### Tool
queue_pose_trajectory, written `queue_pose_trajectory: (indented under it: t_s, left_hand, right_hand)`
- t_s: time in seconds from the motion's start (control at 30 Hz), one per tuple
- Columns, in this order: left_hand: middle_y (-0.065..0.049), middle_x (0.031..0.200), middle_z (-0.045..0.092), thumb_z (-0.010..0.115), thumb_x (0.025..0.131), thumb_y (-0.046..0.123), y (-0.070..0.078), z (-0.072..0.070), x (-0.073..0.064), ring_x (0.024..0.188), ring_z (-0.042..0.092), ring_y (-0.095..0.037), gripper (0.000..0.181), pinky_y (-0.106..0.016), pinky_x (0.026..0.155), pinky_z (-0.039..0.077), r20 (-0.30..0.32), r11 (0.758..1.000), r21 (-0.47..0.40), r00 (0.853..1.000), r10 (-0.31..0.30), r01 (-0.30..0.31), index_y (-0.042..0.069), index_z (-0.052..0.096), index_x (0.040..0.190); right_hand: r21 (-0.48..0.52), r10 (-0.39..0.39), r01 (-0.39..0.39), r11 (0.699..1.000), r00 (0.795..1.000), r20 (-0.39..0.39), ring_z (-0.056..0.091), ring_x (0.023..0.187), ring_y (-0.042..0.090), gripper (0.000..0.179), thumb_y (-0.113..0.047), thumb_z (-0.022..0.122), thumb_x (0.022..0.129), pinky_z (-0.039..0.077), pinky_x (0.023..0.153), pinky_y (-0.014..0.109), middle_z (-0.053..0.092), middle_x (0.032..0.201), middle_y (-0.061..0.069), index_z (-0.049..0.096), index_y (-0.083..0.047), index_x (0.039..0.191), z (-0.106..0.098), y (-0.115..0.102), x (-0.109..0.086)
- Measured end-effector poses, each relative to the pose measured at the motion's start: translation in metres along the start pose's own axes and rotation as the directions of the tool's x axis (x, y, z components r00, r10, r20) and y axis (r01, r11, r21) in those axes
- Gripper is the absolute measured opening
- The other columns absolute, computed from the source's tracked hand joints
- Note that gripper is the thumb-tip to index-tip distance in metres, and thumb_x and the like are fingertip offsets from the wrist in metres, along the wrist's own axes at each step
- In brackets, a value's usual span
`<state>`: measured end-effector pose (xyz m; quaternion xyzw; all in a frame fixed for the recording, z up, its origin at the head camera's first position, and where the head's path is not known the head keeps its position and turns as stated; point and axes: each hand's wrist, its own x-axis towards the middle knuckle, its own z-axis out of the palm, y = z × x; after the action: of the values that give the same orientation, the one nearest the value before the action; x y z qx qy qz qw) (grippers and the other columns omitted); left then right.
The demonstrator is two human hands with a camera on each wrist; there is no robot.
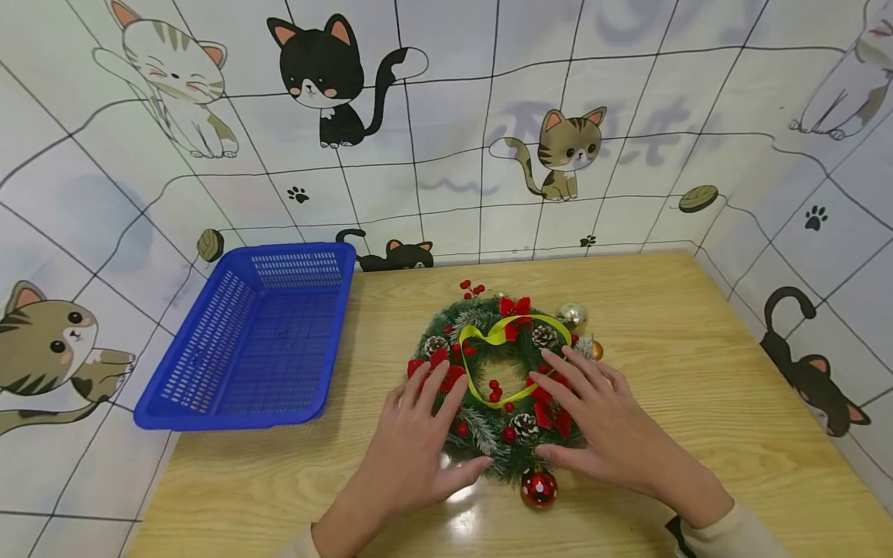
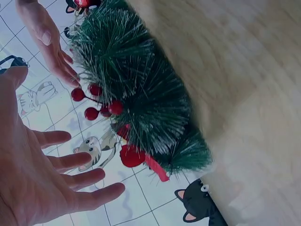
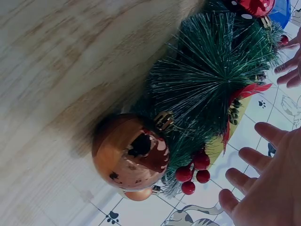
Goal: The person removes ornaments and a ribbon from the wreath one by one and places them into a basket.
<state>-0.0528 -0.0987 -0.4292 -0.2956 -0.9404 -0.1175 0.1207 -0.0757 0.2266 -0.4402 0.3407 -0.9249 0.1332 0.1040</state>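
Note:
A green Christmas wreath [image 1: 515,459] lies flat on the table, trimmed with red flowers, frosted sprigs, pine cones [image 1: 525,425] and red berries [image 2: 91,113]. A loop of yellow ribbon [image 1: 495,335] rests across its top, around the centre opening. My left hand [image 1: 422,453] hovers at the wreath's left side, fingers spread and relaxed. On the other side is my right hand [image 1: 614,426], likewise spread, its fingertips overlapping the ribbon's right edge in the head view. Both palms hold nothing in the wrist views. A red dotted bauble [image 1: 539,488] hangs off the near edge; a shiny orange bauble [image 3: 129,155] sits on the right side.
A blue plastic basket [image 1: 338,341] with slotted walls stands at the table's back left. Wood-grain tabletop [image 1: 670,341] extends right of the wreath. A cat-printed cloth backdrop [image 1: 446,116] rises behind and along both sides. A silver bauble [image 1: 573,315] lies at the wreath's far right.

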Motion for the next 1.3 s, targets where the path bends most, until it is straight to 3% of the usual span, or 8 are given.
queue_pose_trajectory:
  t_s: [0.27,0.6,0.97,1.17,1.3]
  left_hand:
    - [-0.017,0.169,0.04,0.064,0.093,0.081,0.011,0.008,-0.004,0.152,0.04,-0.043,0.1,-0.07,0.109,0.044,0.009,1.0,0.009,1.0,0.009,-0.009,0.015,0.046,0.166]
    - [-0.015,0.166,0.042,0.063,0.092,0.081,0.021,0.014,-0.006,0.156,0.032,-0.042,0.095,-0.073,0.115,0.036,0.003,1.0,0.0,1.0,0.009,-0.009,0.018,0.051,0.162]
    - [-0.014,0.155,0.052,0.074,0.09,0.073,0.036,0.017,-0.01,0.141,0.047,-0.037,0.087,-0.062,0.109,0.043,-0.037,0.998,-0.004,0.997,0.068,-0.068,0.016,0.058,0.154]
    - [-0.01,0.143,0.058,0.073,0.093,0.071,0.043,0.02,-0.012,0.13,0.054,-0.032,0.067,-0.057,0.105,0.047,-0.037,0.995,0.007,0.994,0.1,-0.1,0.019,0.067,0.136]
    - [-0.008,0.133,0.06,0.075,0.092,0.067,0.046,0.023,-0.013,0.125,0.057,-0.031,0.055,-0.057,0.107,0.047,-0.07,0.992,0.015,0.989,0.128,-0.127,0.021,0.07,0.121]
  right_hand:
    - [0.006,0.004,-0.004,1.0,1.0,0.008,0.026,0.159,0.042,0.089,-0.071,0.071,0.095,0.029,0.112,0.069,0.029,0.177,0.008,0.051,-0.018,0.163,0.005,0.006,-0.004]
    - [0.032,0.024,-0.024,0.999,1.0,0.01,0.028,0.158,0.043,0.091,-0.069,0.075,0.094,0.031,0.11,0.07,0.032,0.175,0.012,0.048,-0.02,0.166,0.005,0.015,-0.003]
    - [0.055,0.049,-0.051,0.997,0.998,0.042,0.026,0.159,0.041,0.095,-0.073,0.075,0.092,0.033,0.11,0.071,0.032,0.175,0.012,0.046,-0.021,0.166,0.007,0.023,-0.003]
    - [0.068,0.064,-0.069,0.995,0.996,0.067,0.023,0.161,0.042,0.096,-0.075,0.075,0.09,0.032,0.11,0.073,0.029,0.176,0.013,0.047,-0.022,0.166,0.009,0.028,-0.004]
    - [0.079,0.083,-0.09,0.993,0.993,0.088,0.018,0.162,0.044,0.097,-0.076,0.075,0.089,0.031,0.11,0.074,0.027,0.176,0.014,0.046,-0.024,0.166,0.009,0.031,-0.005]
